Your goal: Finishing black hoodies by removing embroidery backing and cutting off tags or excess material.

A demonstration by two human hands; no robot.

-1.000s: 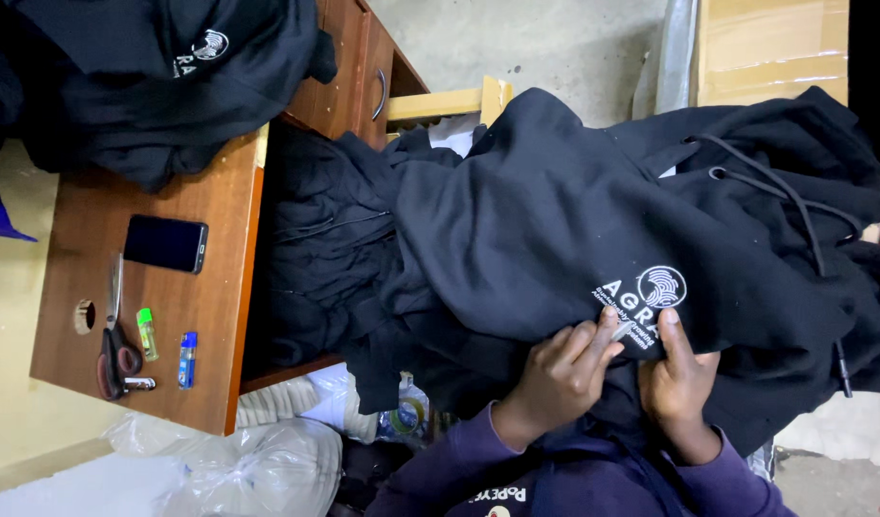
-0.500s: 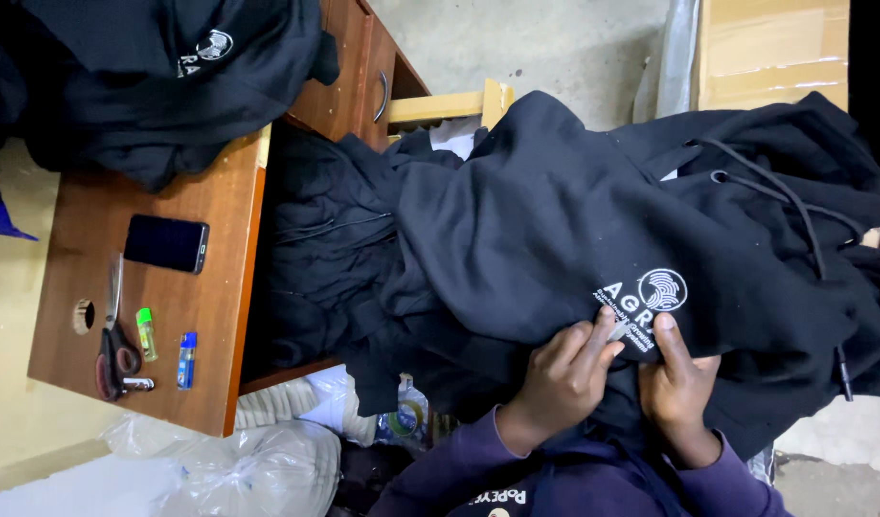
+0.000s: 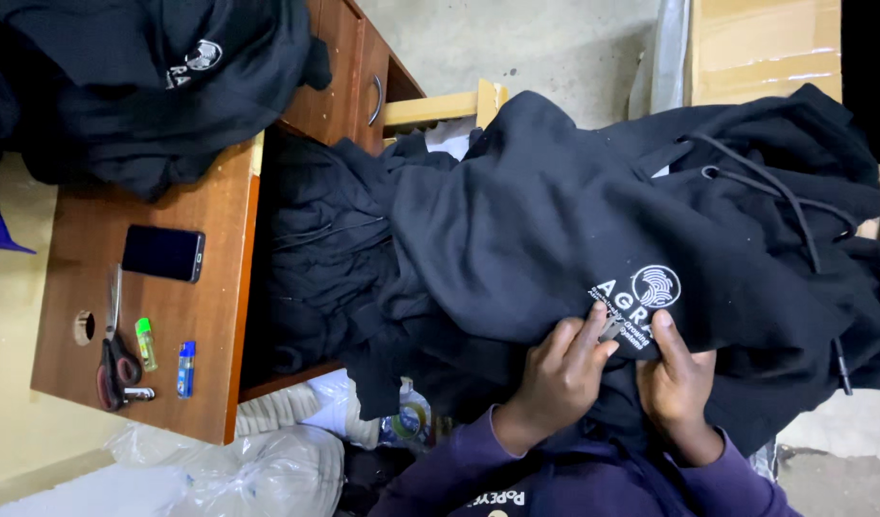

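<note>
A small grey object pinched between the left hand (image 3: pixel 558 376) and the right hand (image 3: pixel 677 381) is mostly covered by the fingers, so its kind cannot be told. The black hoodie (image 3: pixel 593 230) hides the person's lap and runs off the picture's right edge. Both purple sleeves (image 3: pixel 450 469) are cut by the bottom edge. Another dark garment (image 3: pixel 143 86) covers one corner of the wooden surface (image 3: pixel 172 297) and is cropped at the top.

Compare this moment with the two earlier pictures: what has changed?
Almost nothing. Both hands, left and right, stay pinching the black hoodie by its white emblem, fingers barely shifted. Phone, scissors and desk are unmoved.
</note>
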